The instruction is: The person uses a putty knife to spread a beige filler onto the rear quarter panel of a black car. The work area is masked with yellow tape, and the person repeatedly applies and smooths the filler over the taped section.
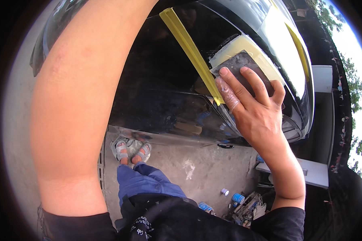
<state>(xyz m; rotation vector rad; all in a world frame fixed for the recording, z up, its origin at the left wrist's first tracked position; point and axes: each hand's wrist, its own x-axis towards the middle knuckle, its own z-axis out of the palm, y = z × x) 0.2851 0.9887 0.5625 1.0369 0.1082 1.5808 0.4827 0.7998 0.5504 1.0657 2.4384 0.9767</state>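
Note:
My right hand (pixel 257 106) presses a dark grey, flat sanding pad (pixel 239 61) against a pale yellow filler patch (pixel 225 51) on a glossy black car panel (pixel 157 68). Its fingertips rest over the pad's face, and clear wrap covers the digit on its left side. A strip of yellow masking tape (pixel 191 52) runs along the panel just left of the patch. My left arm (pixel 76 100) reaches up past the top edge, so the left hand is out of the picture.
Beyond the patch the shiny bodywork curves away, with another yellow tape strip (pixel 298 44). My sandalled feet (pixel 130 150) stand on the concrete floor (pixel 169 160) beside the car. Blue cans (pixel 238 198) and a pile of parts (pixel 249 211) lie by a white board (pixel 309 172).

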